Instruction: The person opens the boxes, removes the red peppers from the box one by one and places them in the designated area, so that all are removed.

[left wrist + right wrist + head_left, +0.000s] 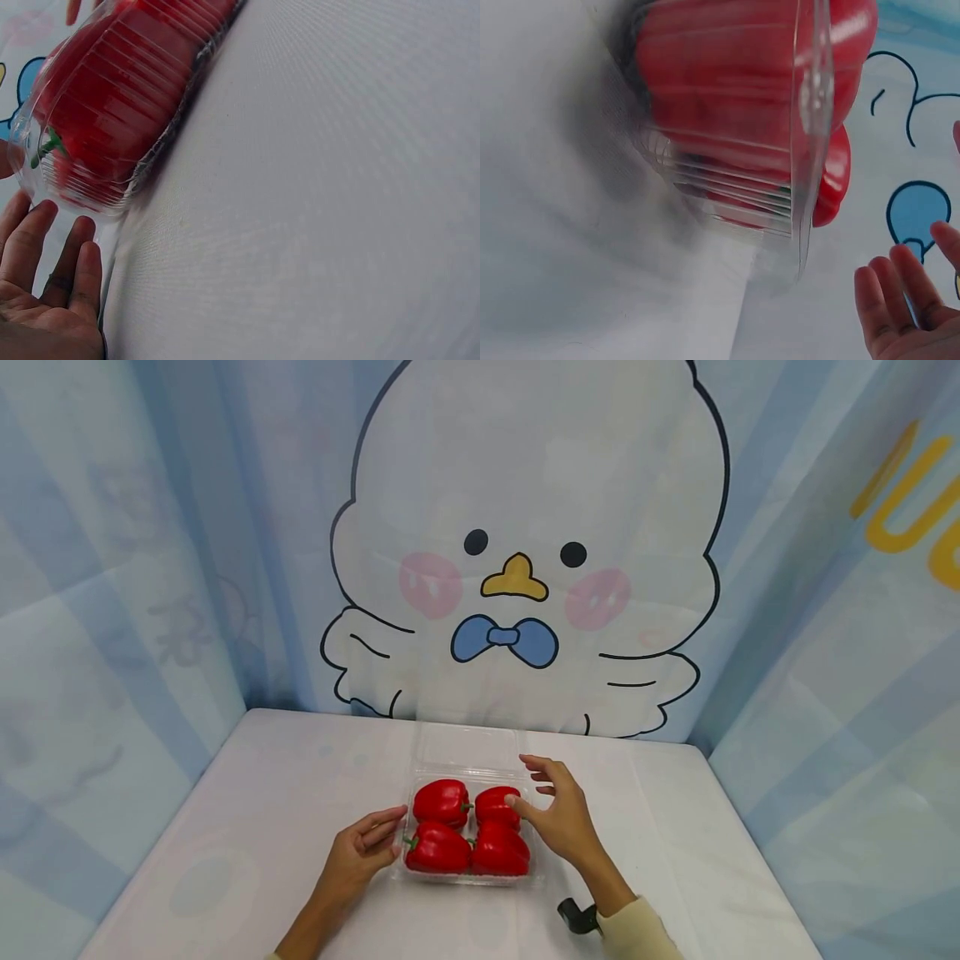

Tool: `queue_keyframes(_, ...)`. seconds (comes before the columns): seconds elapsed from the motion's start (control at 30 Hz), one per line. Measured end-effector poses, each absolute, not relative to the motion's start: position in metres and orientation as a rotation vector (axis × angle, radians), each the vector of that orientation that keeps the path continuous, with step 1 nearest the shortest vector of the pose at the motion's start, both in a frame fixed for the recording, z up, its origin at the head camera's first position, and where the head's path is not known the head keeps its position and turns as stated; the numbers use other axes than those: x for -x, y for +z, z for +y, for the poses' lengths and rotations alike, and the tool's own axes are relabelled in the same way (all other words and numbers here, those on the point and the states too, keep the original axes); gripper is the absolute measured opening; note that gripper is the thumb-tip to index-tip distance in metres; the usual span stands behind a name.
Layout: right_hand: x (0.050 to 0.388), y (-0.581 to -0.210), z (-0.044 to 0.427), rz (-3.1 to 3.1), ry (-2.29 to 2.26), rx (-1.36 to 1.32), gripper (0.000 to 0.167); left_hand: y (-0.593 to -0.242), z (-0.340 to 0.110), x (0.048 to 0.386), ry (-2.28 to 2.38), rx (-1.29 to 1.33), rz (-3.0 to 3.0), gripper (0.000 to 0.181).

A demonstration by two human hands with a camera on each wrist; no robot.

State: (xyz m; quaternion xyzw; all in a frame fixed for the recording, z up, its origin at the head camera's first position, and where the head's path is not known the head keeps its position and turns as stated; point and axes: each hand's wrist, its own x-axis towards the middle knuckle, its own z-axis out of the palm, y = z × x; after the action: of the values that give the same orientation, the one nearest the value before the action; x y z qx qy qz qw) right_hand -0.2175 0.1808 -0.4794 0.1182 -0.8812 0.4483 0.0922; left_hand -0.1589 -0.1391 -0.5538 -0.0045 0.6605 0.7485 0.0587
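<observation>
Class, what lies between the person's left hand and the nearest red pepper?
The clear container's ribbed wall lies between the left hand and the red pepper, as the left wrist view shows.

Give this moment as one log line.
peppers: four red, in clear box | lid: open | left hand: beside box | right hand: empty, near peppers
</observation>
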Motion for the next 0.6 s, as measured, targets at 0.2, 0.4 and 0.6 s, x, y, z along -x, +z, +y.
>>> queue_keyframes(0.2, 0.204, -0.482, 0.177, -2.611, 1.328, -0.362, 0.065, -0.553, -0.139, 0.159, 2.266, 0.017, 2.004, 0.060)
queue_keyframes(0.4, 0.191, -0.485, 0.172, -2.638, 1.343, -0.354, 0.066, -0.554, -0.139, 0.158, 2.262, -0.002, 2.020, 0.060)
queue_keyframes(0.6, 0.179, -0.490, 0.168, -2.670, 1.361, -0.342, 0.066, -0.554, -0.139, 0.158, 2.262, -0.021, 2.035, 0.059)
